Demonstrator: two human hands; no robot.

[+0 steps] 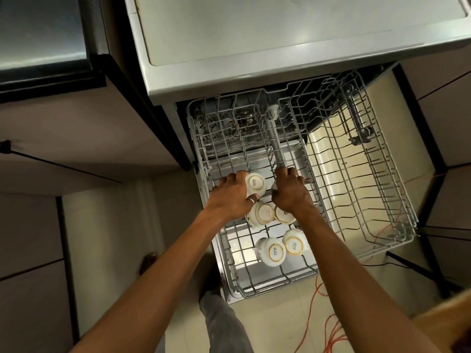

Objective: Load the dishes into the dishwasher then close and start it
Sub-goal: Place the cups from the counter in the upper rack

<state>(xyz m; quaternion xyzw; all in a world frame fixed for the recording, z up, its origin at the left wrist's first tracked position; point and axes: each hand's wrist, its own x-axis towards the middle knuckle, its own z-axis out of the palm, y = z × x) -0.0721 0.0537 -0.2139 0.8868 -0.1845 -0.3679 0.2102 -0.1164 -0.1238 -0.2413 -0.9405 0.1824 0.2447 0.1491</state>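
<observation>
Cup (255, 184) gripped by left hand (233, 194); second cup (274, 186) beside it gripped by right hand (291, 191).

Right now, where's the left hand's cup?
Head view, centre: the cup is upside down in the left section of the rack, gripped by the left hand, beside a second cup in the right hand and beyond two other cups.

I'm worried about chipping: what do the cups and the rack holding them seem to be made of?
The cups look like glazed white ceramic: glossy, gold-ringed bases with printed marks. The rack seems coated metal wire: thin grey grid, dull sheen.
</observation>
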